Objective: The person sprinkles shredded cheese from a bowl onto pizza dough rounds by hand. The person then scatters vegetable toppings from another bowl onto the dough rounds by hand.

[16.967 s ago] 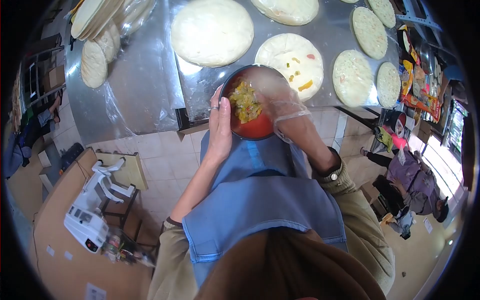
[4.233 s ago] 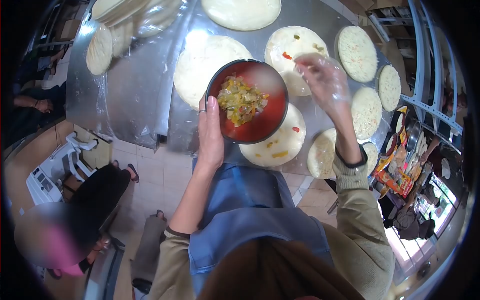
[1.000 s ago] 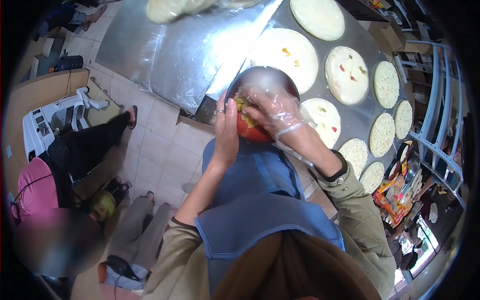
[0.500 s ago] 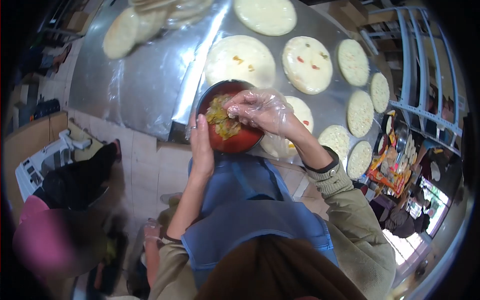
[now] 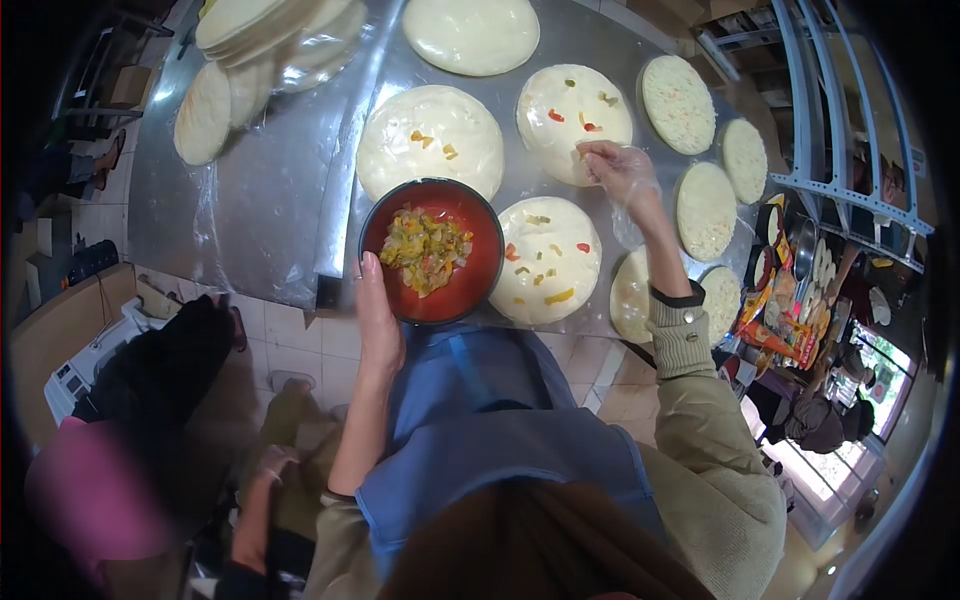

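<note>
My left hand (image 5: 380,315) grips a bowl (image 5: 484,262), dark outside and red inside, by its left side. Chopped pickled-looking vegetables (image 5: 425,250) lie in it. My right hand (image 5: 622,178), in a clear plastic glove, is over the lower right edge of a dough round (image 5: 560,105) that bears red and green pieces. Its fingertips are pinched together; what they hold is too small to name. Right of the bowl is another round (image 5: 540,290) with several pieces. Behind the bowl, a larger round (image 5: 430,130) carries a few yellow-orange pieces.
A bare round (image 5: 472,35) lies at the back of the metal table (image 5: 270,220). Speckled rounds (image 5: 678,105) line the right side. Stacked flat breads (image 5: 205,112) are at the far left. A blue rack (image 5: 850,200) stands right. People are at lower left and far right.
My right hand has left the bowl and moved right, over the dough round with red and green pieces. The bowl stays in my left hand, and the view has shifted.
</note>
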A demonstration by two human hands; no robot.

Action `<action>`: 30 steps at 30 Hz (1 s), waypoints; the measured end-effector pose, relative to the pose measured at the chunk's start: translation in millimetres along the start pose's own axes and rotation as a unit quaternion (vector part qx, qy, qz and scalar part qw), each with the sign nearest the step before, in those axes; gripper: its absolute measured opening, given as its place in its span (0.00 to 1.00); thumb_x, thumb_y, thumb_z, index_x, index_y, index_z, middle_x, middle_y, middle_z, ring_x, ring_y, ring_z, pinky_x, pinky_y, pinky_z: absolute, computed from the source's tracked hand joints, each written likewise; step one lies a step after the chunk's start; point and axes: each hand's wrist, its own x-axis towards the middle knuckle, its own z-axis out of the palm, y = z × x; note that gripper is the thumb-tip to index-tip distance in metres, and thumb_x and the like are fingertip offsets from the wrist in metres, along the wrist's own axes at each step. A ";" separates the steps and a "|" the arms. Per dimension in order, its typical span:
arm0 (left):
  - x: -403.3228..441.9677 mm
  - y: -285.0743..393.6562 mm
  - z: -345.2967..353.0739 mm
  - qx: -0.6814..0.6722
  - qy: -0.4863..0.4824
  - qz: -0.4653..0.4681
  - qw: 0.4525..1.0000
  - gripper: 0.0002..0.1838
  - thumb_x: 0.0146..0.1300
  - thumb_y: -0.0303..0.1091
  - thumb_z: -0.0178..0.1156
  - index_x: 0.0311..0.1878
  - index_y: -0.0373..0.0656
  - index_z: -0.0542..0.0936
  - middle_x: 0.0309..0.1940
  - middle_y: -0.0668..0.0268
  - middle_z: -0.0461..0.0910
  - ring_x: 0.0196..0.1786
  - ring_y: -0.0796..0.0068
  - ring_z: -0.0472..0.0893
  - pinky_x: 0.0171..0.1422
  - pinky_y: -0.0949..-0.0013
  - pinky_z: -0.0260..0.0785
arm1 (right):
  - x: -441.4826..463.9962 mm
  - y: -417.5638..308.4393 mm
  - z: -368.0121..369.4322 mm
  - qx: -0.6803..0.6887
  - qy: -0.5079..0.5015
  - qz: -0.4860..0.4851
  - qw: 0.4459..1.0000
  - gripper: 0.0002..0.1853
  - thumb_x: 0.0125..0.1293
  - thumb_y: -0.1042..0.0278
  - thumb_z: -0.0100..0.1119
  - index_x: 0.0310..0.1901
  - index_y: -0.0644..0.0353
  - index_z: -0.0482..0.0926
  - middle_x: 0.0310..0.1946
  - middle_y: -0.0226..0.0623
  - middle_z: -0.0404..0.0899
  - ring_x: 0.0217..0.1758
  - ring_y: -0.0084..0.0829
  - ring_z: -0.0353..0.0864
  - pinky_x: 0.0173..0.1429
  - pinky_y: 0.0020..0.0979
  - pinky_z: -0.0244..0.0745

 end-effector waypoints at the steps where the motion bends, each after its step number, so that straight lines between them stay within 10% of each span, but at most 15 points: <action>1: 0.3 -2.0 0.5 0.006 0.006 -0.002 1.000 0.34 0.74 0.53 0.40 0.69 0.33 0.54 0.68 0.57 0.59 0.70 0.70 0.61 0.74 0.64 0.52 | 0.7 4.8 1.0 -0.032 0.008 -0.004 0.999 0.10 0.64 0.72 0.59 0.45 0.62 0.83 0.29 0.32 0.81 0.31 0.23 0.79 0.39 0.26 0.73; 6: 0.0 -15.1 0.3 0.021 0.035 -0.001 0.999 0.42 0.73 0.52 0.44 0.71 0.24 0.43 0.71 0.51 0.52 0.73 0.69 0.53 0.76 0.66 0.43 | 6.4 23.8 13.6 -0.230 0.092 -0.131 0.960 0.06 0.63 0.71 0.60 0.40 0.61 0.81 0.27 0.38 0.79 0.28 0.27 0.76 0.36 0.30 0.73; 9: -6.5 3.2 23.0 -0.017 0.004 0.002 1.000 0.29 0.74 0.52 0.41 0.66 0.37 0.64 0.64 0.62 0.67 0.65 0.72 0.69 0.71 0.65 0.58 | 5.2 19.5 12.6 -0.252 0.104 -0.115 0.955 0.06 0.64 0.66 0.57 0.39 0.58 0.79 0.34 0.46 0.81 0.37 0.43 0.81 0.42 0.41 0.74; 11: -6.8 18.5 24.3 -0.245 0.029 -0.101 0.964 0.29 0.75 0.52 0.41 0.66 0.36 0.64 0.64 0.62 0.67 0.65 0.73 0.68 0.71 0.65 0.58 | 5.4 10.7 9.1 -0.252 0.100 -0.088 0.959 0.06 0.62 0.69 0.60 0.40 0.58 0.79 0.33 0.41 0.81 0.35 0.36 0.81 0.41 0.35 0.75; 13: -5.6 0.6 25.0 0.001 0.013 0.012 1.000 0.29 0.75 0.52 0.40 0.66 0.36 0.64 0.64 0.62 0.67 0.66 0.73 0.68 0.71 0.65 0.58 | -2.5 -10.6 3.5 -0.209 0.079 -0.087 0.971 0.06 0.61 0.71 0.62 0.40 0.58 0.79 0.32 0.38 0.81 0.35 0.31 0.81 0.41 0.32 0.75; 17: -5.3 -4.2 26.4 0.000 0.002 0.011 1.000 0.30 0.75 0.51 0.39 0.66 0.34 0.63 0.64 0.60 0.66 0.66 0.73 0.67 0.72 0.66 0.57 | -50.5 -86.6 16.3 -0.053 -0.029 -0.087 0.994 0.07 0.63 0.73 0.61 0.42 0.59 0.80 0.30 0.33 0.82 0.34 0.23 0.80 0.42 0.27 0.76; 26: -4.2 -9.6 42.2 0.083 -0.011 0.053 0.995 0.31 0.75 0.50 0.40 0.68 0.32 0.59 0.62 0.52 0.66 0.65 0.66 0.65 0.70 0.67 0.54 | -103.0 -80.5 86.2 -0.198 -0.142 -0.369 0.897 0.15 0.61 0.73 0.58 0.50 0.62 0.73 0.40 0.54 0.77 0.47 0.54 0.76 0.52 0.49 0.73; 30: -7.2 -10.2 46.0 0.091 -0.010 0.067 0.994 0.32 0.74 0.51 0.40 0.68 0.33 0.59 0.62 0.51 0.66 0.65 0.66 0.65 0.70 0.67 0.54 | -106.2 -78.7 88.5 -0.208 -0.156 -0.321 0.911 0.12 0.61 0.73 0.58 0.47 0.62 0.74 0.39 0.51 0.77 0.45 0.52 0.77 0.50 0.46 0.73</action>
